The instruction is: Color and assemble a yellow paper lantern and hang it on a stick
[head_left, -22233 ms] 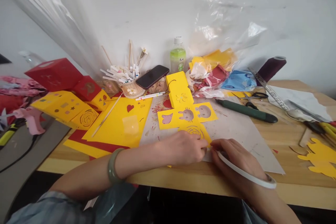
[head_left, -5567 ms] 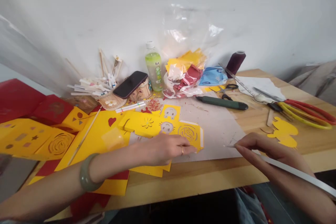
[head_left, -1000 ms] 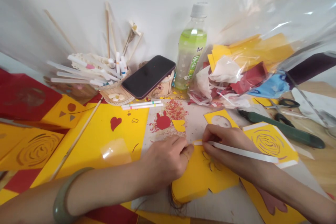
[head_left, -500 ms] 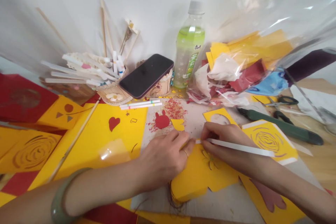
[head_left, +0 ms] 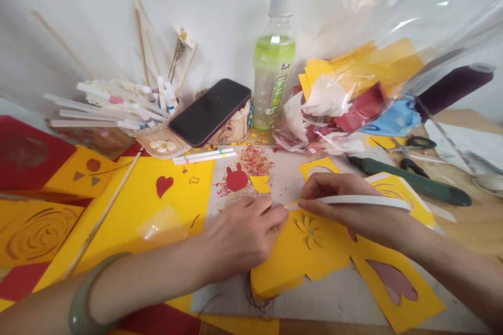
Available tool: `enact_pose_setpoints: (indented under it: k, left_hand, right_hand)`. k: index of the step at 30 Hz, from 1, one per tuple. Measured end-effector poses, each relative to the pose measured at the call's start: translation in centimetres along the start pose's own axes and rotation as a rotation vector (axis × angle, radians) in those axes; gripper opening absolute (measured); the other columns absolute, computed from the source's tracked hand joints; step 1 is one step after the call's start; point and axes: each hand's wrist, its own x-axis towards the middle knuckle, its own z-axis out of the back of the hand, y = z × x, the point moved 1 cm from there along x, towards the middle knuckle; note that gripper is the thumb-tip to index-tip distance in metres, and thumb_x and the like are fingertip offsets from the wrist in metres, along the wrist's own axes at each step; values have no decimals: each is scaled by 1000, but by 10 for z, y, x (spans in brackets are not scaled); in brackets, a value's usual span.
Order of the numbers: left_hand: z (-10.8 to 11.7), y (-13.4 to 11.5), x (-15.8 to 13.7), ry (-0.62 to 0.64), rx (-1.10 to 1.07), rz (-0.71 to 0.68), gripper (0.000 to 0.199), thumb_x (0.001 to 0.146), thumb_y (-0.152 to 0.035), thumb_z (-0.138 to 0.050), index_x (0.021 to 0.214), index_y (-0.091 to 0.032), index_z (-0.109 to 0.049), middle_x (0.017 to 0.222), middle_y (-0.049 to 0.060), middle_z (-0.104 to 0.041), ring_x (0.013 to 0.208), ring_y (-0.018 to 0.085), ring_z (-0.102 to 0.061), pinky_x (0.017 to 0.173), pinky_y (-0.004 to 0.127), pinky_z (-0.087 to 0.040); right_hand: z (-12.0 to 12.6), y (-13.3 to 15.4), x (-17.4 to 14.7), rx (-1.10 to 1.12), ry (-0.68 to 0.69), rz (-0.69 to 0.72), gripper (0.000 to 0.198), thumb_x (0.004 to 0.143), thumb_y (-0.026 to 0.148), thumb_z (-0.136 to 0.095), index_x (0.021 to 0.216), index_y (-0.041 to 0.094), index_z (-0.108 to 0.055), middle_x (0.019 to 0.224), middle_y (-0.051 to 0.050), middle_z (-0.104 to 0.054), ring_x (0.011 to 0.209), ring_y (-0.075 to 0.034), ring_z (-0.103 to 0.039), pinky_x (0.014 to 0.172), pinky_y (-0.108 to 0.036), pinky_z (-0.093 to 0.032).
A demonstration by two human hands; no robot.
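Observation:
A folded piece of yellow paper [head_left: 288, 261] with a cut-out flower pattern lies between my hands, its far edge under my fingers. My left hand [head_left: 249, 233], fingers bent and closed together, grips that edge from the left. Just to the right, my right hand [head_left: 346, 201] pinches a narrow white strip [head_left: 365, 200], whose long loose end curves back over the hand. The strip's near end runs along the paper's top edge towards the left fingertips, which partly cover it. A yellow paper heart [head_left: 260, 183] and a red rabbit-head cutout [head_left: 237, 179] lie just beyond my left hand.
Behind stand a green drink bottle [head_left: 274, 63], a phone [head_left: 212, 111] resting on a basket, and white markers [head_left: 106, 110]. To the right are a clear bag of paper scraps [head_left: 346, 99], a green-handled cutter [head_left: 416, 180] and scissors [head_left: 420, 142]. A yellow sheet [head_left: 157, 220] lies left.
My right hand has shifted up and slightly away from the paper, uncovering more of the flower pattern; the white strip lifts with it. My left hand stays at the edge. The view has shifted slightly.

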Motion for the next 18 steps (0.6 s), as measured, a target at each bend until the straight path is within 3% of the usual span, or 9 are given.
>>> enact_pose_setpoints:
  k: [4,8,15,18]
  left_hand:
    - [-2,0,0,8,-8,9,17,87,-11,-43,91,-11,-60,98,7,-60,81,19,-51,57,30,-44]
    - [-1,-1,0,-1,-7,-5,17,88,-13,-43,89,-10,-59,99,8,-59,81,19,-51,58,30,-45]
    - [2,-1,3,1,1,-17,21,89,-11,-39,87,-9,-60,97,9,-59,81,18,-51,63,32,-47]
    - [2,-2,3,-10,1,-16,23,89,-11,-38,85,-9,-60,97,10,-60,80,19,-51,61,32,-47]
  right_hand:
    - [7,-7,0,248,63,-82,17,71,38,-60,72,21,-55,62,4,-54,43,-8,-45,31,-19,-32]
    - [18,-10,-4,347,-51,-70,18,66,35,-66,68,20,-55,60,3,-57,45,-8,-49,38,-20,-37]
    - [21,-13,-13,72,-97,-50,11,76,30,-55,70,21,-56,66,1,-63,41,-8,-52,34,-19,-37]
    - [18,-11,-13,4,-108,-31,9,76,26,-51,69,21,-55,60,2,-61,39,-9,-52,33,-19,-38]
